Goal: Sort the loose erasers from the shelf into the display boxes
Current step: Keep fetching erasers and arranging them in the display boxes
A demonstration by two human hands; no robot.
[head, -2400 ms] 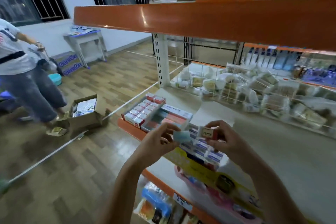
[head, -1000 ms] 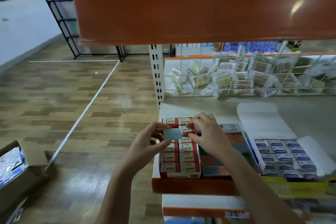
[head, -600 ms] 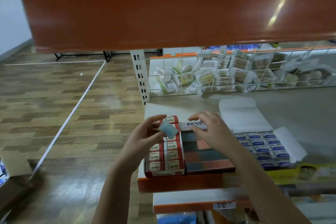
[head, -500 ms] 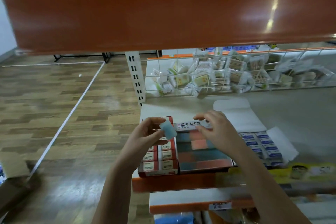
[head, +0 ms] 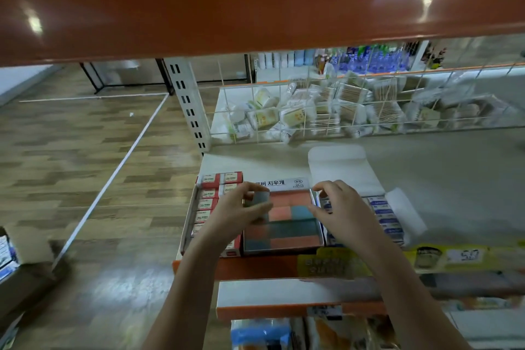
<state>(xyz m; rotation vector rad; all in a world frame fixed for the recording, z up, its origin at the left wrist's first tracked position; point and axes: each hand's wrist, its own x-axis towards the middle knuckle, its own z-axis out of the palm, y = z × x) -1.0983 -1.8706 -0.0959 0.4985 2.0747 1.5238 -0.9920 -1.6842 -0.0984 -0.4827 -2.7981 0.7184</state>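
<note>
Head view only.

Left hand [head: 244, 212] pinches a grey-blue eraser [head: 258, 198] between thumb and fingertips, fingers curled round it. It hangs over the far-left corner of the middle display box [head: 284, 248], the one packed with orange and teal blocks. Whether the eraser touches the blocks beneath cannot be told.

Eraser's long axis runs left-right, in line with the rows in the box. The slot it suits appears to lie straight below, so the coming move reads as a short drop, not a reach sideways.

Right hand [head: 339, 207] sits at the right wall of that box, fingers bent, fingertips at the rim. It seems to steady the wall; whether it actually grips it, or holds anything, cannot be made out.

Left hand is plainly the working one, and the nearer to the slot.

Red-label box [head: 207, 202] touches the middle box on its left; blue-label box [head: 389, 219] on its right, flap open. All three sit at the front edge of the shelf [head: 454, 179].
</note>
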